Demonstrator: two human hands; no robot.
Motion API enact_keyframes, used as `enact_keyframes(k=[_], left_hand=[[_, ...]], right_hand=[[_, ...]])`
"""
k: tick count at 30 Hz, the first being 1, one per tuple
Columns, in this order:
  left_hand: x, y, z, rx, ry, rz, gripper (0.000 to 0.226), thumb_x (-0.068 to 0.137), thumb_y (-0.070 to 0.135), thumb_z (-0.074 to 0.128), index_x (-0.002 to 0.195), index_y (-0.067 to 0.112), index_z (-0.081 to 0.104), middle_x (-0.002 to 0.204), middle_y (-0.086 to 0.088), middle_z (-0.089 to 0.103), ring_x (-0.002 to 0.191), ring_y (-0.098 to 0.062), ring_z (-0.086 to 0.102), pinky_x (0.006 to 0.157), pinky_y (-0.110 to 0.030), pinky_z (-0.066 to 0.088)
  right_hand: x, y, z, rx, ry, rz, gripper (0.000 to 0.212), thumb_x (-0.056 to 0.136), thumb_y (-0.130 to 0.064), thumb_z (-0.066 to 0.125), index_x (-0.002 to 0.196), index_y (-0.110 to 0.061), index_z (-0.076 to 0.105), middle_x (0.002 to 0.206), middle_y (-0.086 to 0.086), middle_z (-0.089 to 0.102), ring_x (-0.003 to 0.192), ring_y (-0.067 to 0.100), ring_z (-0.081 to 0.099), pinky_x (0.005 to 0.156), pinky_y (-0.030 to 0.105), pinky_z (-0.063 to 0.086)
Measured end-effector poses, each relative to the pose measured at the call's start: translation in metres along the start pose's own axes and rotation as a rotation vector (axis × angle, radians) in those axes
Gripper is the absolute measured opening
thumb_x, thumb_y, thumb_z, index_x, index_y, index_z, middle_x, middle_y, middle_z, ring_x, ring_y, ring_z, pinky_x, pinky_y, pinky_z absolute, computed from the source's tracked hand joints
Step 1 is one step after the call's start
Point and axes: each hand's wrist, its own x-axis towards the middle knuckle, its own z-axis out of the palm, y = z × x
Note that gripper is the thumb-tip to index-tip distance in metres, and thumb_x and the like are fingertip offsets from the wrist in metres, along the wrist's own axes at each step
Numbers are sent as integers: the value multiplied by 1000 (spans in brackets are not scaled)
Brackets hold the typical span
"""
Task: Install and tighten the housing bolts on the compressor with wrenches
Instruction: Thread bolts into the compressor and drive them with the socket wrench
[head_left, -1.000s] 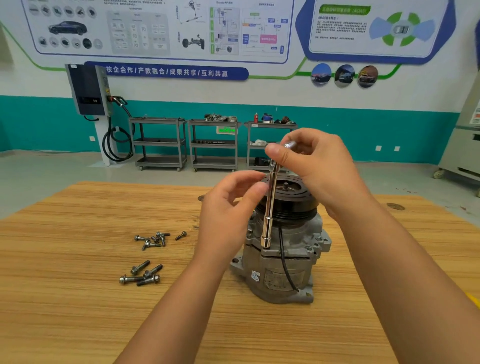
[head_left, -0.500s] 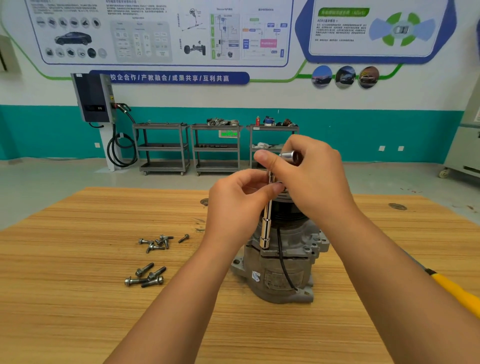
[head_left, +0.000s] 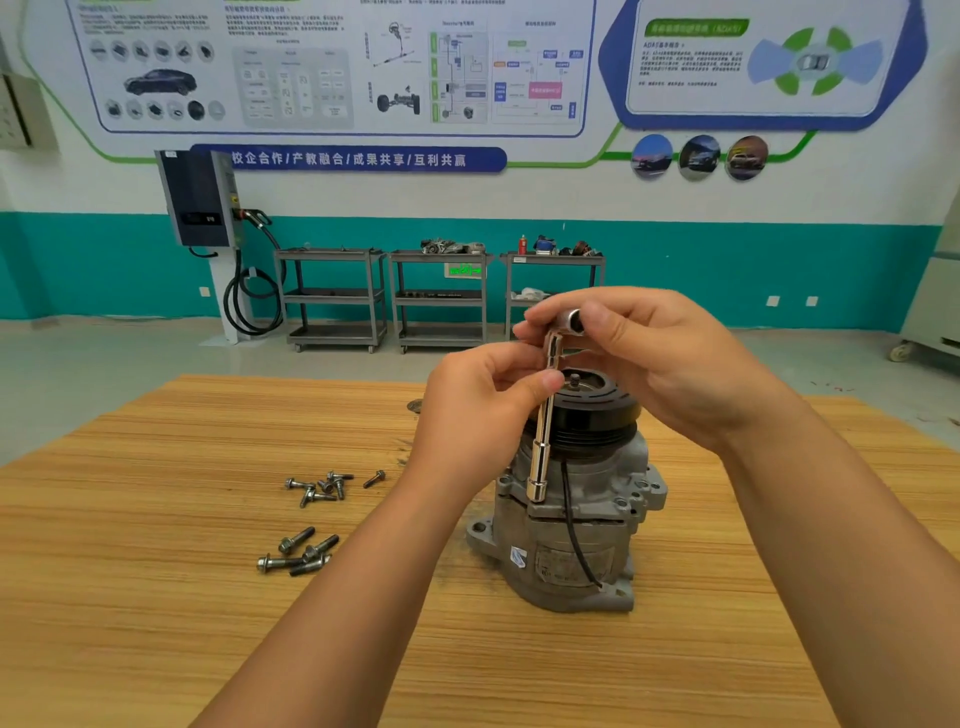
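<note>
Centrally, grey compressor (head_left: 571, 551) upright, black pulley (head_left: 597, 418) on top, chrome wrench (head_left: 540, 462) on its flange, left hand (head_left: 478, 410) pinching its shaft, right hand (head_left: 670, 364) pinching its top.

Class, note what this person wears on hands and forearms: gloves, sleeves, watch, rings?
The left hand and right hand are ungloved, with no rings or watch visible. The left forearm and right forearm are bare to the frame's edge; no sleeve in view.

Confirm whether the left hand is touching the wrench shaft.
Touching. The head view shows the left hand pinching the upright wrench mid-shaft. Its thumb lies across the chrome with no gap visible.
</note>
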Motion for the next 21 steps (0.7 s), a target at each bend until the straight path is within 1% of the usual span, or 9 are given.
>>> enact_keyframes(k=[2, 5, 8, 12, 15, 16, 18, 19, 21], left_hand=[[-2, 1, 0, -33, 1, -21, 27, 85, 16, 72, 77, 40, 63, 72, 16, 70, 75, 1, 68, 72, -17, 54], [-5, 3, 0, -79, -2, -36, 16, 83, 26, 74, 84, 39, 65, 76, 11, 74, 72, -1, 68, 72, -27, 57], [-5, 6, 3, -25, 30, 6, 10, 77, 35, 75, 83, 28, 70, 72, 11, 72, 65, -1, 64, 64, -22, 52], [-2, 7, 9, 64, 111, -11, 6, 75, 29, 72, 73, 26, 67, 66, 10, 69, 62, -1, 62, 58, -21, 49], [-1, 4, 9, 20, 135, -38, 4, 77, 25, 72, 76, 21, 71, 71, 6, 72, 68, -5, 66, 60, -23, 49], [-1, 4, 9, 5, 135, -49, 5, 78, 23, 72, 77, 19, 73, 72, 5, 72, 70, -8, 66, 61, -24, 49], [1, 3, 9, -7, 125, -60, 6, 80, 21, 71, 75, 21, 73, 71, 7, 72, 69, -6, 66, 59, -21, 47], [1, 3, 9, -4, 116, -57, 9, 81, 20, 70, 74, 25, 72, 71, 9, 72, 68, -4, 65, 58, -19, 46], [2, 3, 8, 3, 91, -42, 11, 83, 18, 70, 78, 27, 74, 73, 12, 73, 69, 0, 65, 59, -18, 46]], right_hand=[[2, -4, 2, -147, 43, -5, 25, 83, -32, 53, 96, -19, 70, 96, -2, 73, 99, 12, 66, 85, 25, 50], [8, -10, 10, -284, 118, -9, 19, 74, -41, 61, 82, -27, 70, 81, -10, 71, 82, 1, 65, 74, 15, 49], [15, -9, 21, -358, 233, -10, 16, 75, -38, 70, 73, -22, 68, 68, -5, 65, 63, -2, 58, 59, 11, 46], [26, -5, 36, -475, 378, -9, 22, 80, -34, 73, 70, -16, 63, 57, -9, 55, 50, -3, 48, 50, 11, 38], [32, -4, 38, -522, 405, 16, 20, 80, -37, 72, 74, -19, 64, 58, -9, 51, 52, 0, 46, 50, 17, 36], [33, -3, 38, -545, 416, 20, 17, 81, -37, 71, 78, -21, 65, 61, -9, 48, 55, 2, 45, 51, 19, 35], [36, -3, 38, -594, 432, 25, 11, 84, -36, 68, 89, -26, 68, 64, -10, 44, 59, 3, 43, 52, 19, 30], [37, -2, 38, -610, 428, 29, 11, 86, -35, 66, 93, -26, 69, 66, -12, 44, 62, 3, 44, 53, 19, 30], [39, -1, 38, -613, 408, 46, 15, 91, -31, 61, 100, -24, 71, 77, -13, 55, 75, 7, 51, 61, 20, 35]])
